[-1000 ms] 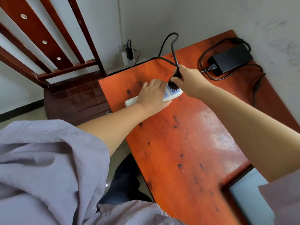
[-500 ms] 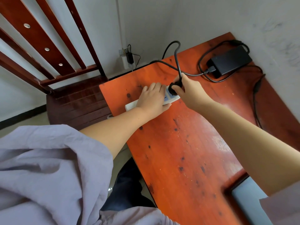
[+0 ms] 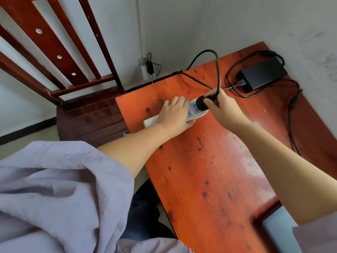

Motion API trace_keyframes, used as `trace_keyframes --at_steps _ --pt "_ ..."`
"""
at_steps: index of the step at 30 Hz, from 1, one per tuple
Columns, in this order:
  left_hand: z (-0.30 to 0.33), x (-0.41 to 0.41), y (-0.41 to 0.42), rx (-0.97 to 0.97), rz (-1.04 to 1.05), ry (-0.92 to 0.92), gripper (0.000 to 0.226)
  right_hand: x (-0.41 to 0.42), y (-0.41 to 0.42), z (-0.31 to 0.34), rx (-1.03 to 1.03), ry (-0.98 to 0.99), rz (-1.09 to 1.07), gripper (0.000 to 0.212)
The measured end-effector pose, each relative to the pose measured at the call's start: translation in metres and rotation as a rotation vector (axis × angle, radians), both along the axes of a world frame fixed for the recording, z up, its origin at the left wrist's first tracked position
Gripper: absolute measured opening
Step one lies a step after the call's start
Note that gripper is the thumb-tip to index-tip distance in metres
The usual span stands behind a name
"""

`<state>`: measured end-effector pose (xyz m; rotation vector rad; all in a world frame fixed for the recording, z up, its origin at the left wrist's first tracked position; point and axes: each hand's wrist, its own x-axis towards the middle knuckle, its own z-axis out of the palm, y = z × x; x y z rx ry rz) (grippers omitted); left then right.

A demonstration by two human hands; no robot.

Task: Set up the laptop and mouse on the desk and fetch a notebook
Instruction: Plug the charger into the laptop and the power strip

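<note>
A white power strip (image 3: 197,111) lies on the orange-red desk (image 3: 209,179) near its far left corner. My left hand (image 3: 175,115) presses flat on the strip and covers its middle. My right hand (image 3: 221,108) is shut on a round black plug (image 3: 200,103) that sits at the strip's far end socket. The plug's black cable (image 3: 218,70) loops up and runs to a black power adapter (image 3: 262,73) lying at the desk's far right by the wall. No laptop, mouse or notebook is clearly in view.
A dark red wooden bed frame (image 3: 54,52) stands left of the desk. A wall socket with a small charger (image 3: 148,67) is low on the wall behind. A second cable (image 3: 291,115) trails along the desk's right side. A pale grey surface (image 3: 277,232) shows at bottom right.
The plug in my right hand has shifted slightly along the strip's far end, and the cable loop stands higher. My left hand stays pressed on the strip.
</note>
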<state>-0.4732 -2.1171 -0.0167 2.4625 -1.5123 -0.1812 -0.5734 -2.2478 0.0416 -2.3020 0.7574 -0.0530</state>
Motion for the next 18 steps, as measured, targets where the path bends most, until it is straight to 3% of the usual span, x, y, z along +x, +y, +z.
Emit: trace_keyframes --at_steps 7,12,18 --pt "0.000 -0.002 -0.002 0.036 -0.001 -0.025 0.063 0.002 0.006 0.004 0.073 -0.235 -0.210 0.010" --pt "0.001 -0.001 -0.001 0.001 0.011 0.001 0.058 0.003 0.001 0.002 0.130 -0.048 -0.118 0.010" --pt "0.001 -0.001 -0.001 -0.014 0.013 0.004 0.055 0.003 -0.007 0.002 0.069 0.031 -0.056 0.010"
